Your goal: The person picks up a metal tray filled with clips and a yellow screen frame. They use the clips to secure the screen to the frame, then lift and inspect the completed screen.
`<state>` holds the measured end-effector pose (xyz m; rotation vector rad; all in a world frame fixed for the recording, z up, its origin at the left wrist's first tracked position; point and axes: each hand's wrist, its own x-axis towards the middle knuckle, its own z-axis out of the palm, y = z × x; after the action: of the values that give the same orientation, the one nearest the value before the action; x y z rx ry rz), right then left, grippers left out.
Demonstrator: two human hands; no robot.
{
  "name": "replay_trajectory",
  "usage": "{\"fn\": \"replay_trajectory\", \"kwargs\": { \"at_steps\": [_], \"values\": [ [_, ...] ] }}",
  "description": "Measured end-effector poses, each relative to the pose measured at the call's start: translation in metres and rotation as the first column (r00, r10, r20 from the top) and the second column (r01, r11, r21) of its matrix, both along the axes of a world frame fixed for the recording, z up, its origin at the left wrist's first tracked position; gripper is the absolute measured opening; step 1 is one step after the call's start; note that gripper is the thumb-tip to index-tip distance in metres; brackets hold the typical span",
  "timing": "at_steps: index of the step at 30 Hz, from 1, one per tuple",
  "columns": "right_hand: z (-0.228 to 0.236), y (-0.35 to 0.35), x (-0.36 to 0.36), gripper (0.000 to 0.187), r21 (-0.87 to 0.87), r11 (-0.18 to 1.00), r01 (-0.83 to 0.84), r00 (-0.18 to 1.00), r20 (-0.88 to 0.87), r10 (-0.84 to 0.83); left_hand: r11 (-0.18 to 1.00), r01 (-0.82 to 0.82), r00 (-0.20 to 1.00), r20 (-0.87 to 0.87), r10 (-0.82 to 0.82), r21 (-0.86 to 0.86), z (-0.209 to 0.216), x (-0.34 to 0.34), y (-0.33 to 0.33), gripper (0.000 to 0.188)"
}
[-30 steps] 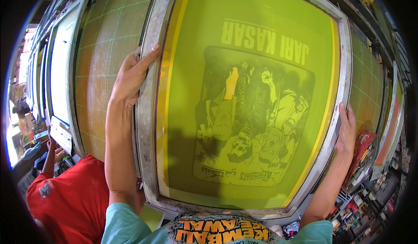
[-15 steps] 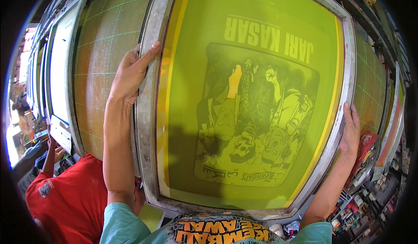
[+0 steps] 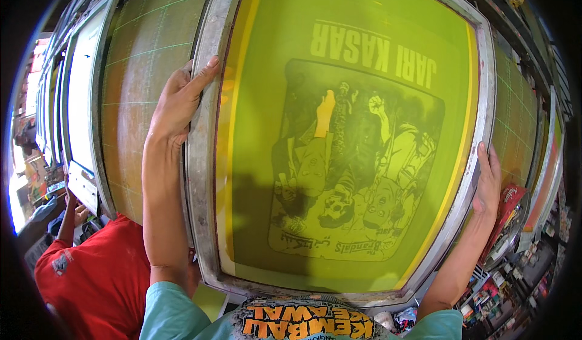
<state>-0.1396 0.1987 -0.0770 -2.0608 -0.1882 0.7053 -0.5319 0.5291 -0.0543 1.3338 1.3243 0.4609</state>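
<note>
A large screen printing frame (image 3: pixel 207 128) with grey metal edges fills the middle, between my two forearms. Its yellow-green mesh (image 3: pixel 260 140) carries a stencil picture (image 3: pixel 357 176) of several figures under bold lettering, all upside down from my side. My left hand (image 3: pixel 182 102) is closed round the frame's left edge, thumb on top and fingers hidden below. Against the right edge my right hand (image 3: pixel 488 179) holds the frame lower down, its fingers along the outer side. A small orange patch (image 3: pixel 325 113) shows within the stencil.
Green-brown boards with grid lines lie to the left (image 3: pixel 130 122) and right (image 3: pixel 512 128). Another framed screen (image 3: pixel 85 91) stands farther left. A co-worker in a red shirt (image 3: pixel 97 273) is close at lower left. Jars and bottles (image 3: pixel 497 297) crowd the lower right, below a red packet (image 3: pixel 506 213).
The left edge of the screen frame and my left hand have shifted very slightly left. Both hands keep their hold, and the right hand looks unmoved.
</note>
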Motion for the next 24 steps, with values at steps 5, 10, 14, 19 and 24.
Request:
{"fn": "replay_trajectory", "kwargs": {
  "at_steps": [5, 10, 14, 19, 24],
  "values": [
    [-0.002, -0.004, 0.004, 0.084, -0.041, 0.999, -0.005, 1.000, 0.021, 0.005, 0.999, 0.007, 0.982, -0.189, -0.013, -0.032, -0.012, -0.011, 0.010, 0.040],
    [0.007, 0.005, -0.009, 0.080, -0.077, 0.997, -0.002, 0.996, 0.089, 0.009, 1.000, -0.004, 1.000, -0.003, 0.004, 0.012, -0.007, 0.002, -0.007, 0.046],
    [-0.002, -0.002, 0.000, 0.085, -0.068, 0.996, -0.064, 0.990, 0.121, 0.072, 1.000, 0.024, 0.998, -0.055, -0.024, 0.008, -0.013, -0.005, 0.001, 0.050],
    [0.002, 0.003, -0.004, 0.089, -0.039, 0.996, -0.078, 0.995, 0.065, 0.080, 1.000, -0.018, 1.000, 0.004, 0.018, 0.021, -0.014, -0.006, -0.001, 0.047],
    [0.003, 0.005, -0.005, 0.089, 0.013, 0.996, -0.088, 0.996, 0.018, 0.088, 0.998, -0.039, 0.998, -0.043, 0.041, 0.048, -0.011, -0.003, -0.002, 0.051]
  ]
}}
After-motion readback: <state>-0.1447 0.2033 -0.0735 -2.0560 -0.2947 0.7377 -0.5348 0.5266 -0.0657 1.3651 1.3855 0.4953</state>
